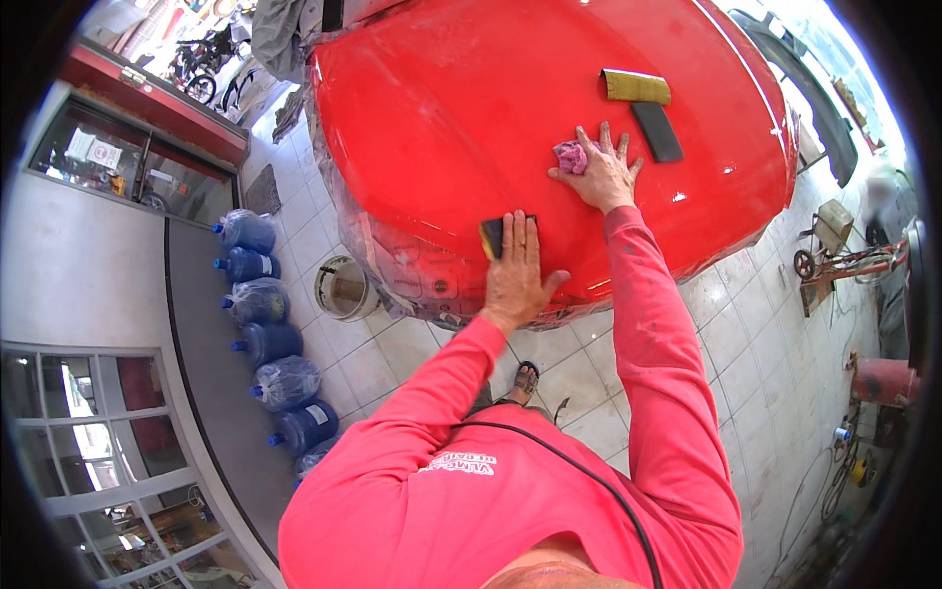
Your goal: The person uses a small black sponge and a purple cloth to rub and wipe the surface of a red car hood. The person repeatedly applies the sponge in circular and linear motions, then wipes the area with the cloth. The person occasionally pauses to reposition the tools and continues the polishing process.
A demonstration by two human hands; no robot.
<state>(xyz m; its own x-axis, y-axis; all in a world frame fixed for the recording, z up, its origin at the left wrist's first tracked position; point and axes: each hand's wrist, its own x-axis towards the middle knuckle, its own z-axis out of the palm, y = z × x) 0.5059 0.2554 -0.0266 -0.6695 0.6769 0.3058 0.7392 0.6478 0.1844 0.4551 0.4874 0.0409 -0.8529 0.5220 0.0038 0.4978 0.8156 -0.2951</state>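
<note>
In front of me is a glossy red car hood (442, 128), with clear plastic sheeting (392, 260) along its near edge. My left hand (517, 280) presses its straight fingers onto a dark sanding block (493, 236) with a yellow edge, flat on the hood near the front. Farther right, my right hand (605, 179) lies on the red surface with fingers spread. A crumpled pink cloth (571, 157) is caught between its thumb and index finger. Just beyond that hand rest a curled yellow sandpaper sheet (636, 86) and a flat black block (656, 132).
A white bucket (343, 288) stands on the tiled floor left of the car. Several blue water jugs (270, 344) line the left wall. At right are a wheeled metal cart (834, 250), a red cylindrical tank (883, 380) and loose cables (834, 491). A black cord (589, 471) crosses my shirt.
</note>
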